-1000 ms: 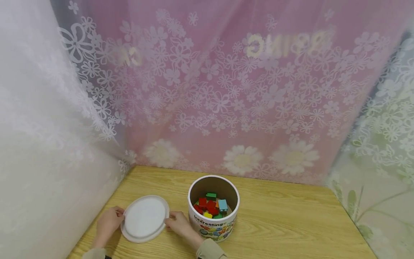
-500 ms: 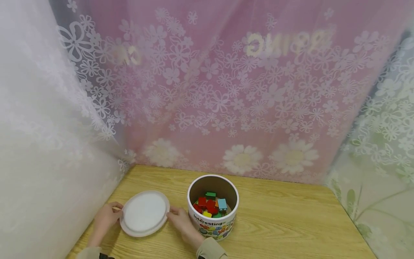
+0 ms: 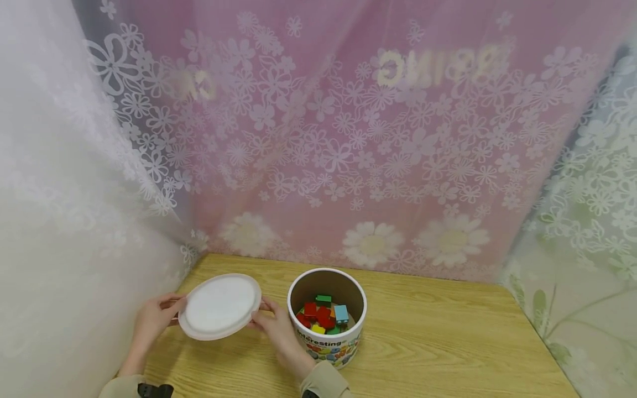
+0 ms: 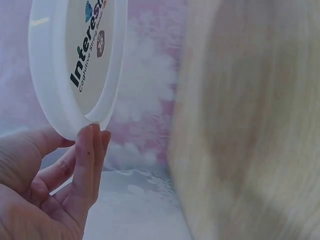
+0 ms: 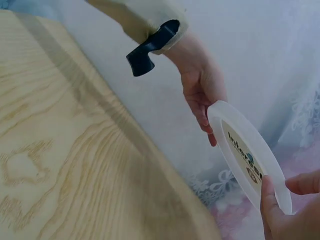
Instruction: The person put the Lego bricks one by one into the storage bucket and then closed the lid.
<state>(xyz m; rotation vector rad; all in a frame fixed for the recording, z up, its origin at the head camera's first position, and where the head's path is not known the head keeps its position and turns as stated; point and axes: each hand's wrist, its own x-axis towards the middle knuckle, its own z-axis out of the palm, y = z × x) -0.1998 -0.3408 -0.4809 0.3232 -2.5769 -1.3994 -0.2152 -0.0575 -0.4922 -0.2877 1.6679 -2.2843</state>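
Note:
A round white lid (image 3: 220,307) is held up off the table between both hands, its plain side facing up. My left hand (image 3: 155,322) pinches its left edge, thumb on top and fingers beneath. On the opposite edge, my right hand (image 3: 280,331) pinches the rim. From below, the left wrist view shows the printed face of the lid (image 4: 90,65) with "Interesting" lettering. Just right of the right hand stands a white printed bucket (image 3: 328,348), uncovered. Several colored toy blocks (image 3: 323,317), among them red, green, yellow and light blue ones, lie inside it.
The wood-grain table (image 3: 448,331) runs on to the right of the bucket. A pink floral curtain (image 3: 338,138) hangs along the back edge. White sheer curtains close off the left side (image 3: 74,221) and the right side (image 3: 587,232).
Both hands have raised the lid from near the table, and its near side has tipped. The bucket and its blocks have stayed in place.

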